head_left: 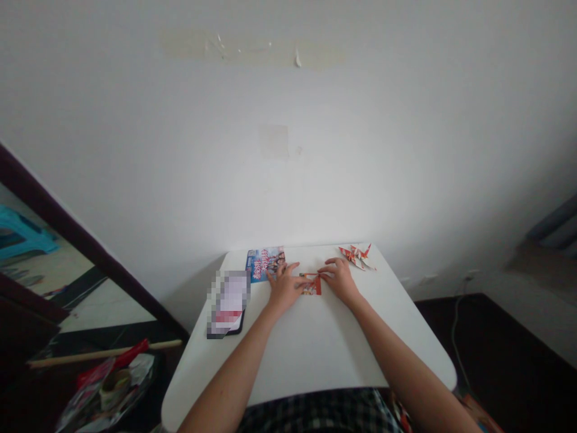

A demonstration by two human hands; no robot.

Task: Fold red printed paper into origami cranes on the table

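Note:
A small piece of red printed paper (312, 290) lies on the white table between my two hands, with a narrow red fold or edge along its top. My left hand (285, 290) is spread, with one outstretched finger resting on the paper's left part. At the paper's upper right corner, the fingertips of my right hand (340, 281) come together on its edge. Just beyond the right hand sit folded red-and-white paper shapes (358, 257) with pointed tips. A blue printed leaflet (259, 267) lies flat behind the left hand, which covers part of it.
A phone (229, 300), its screen blurred out, rests on the left of the white table (311, 355). The table's far edge meets a white wall (360, 150). On the floor at left are a plastic bag (130, 373) and a wooden stick (166, 345). A cable (455, 337) hangs at right.

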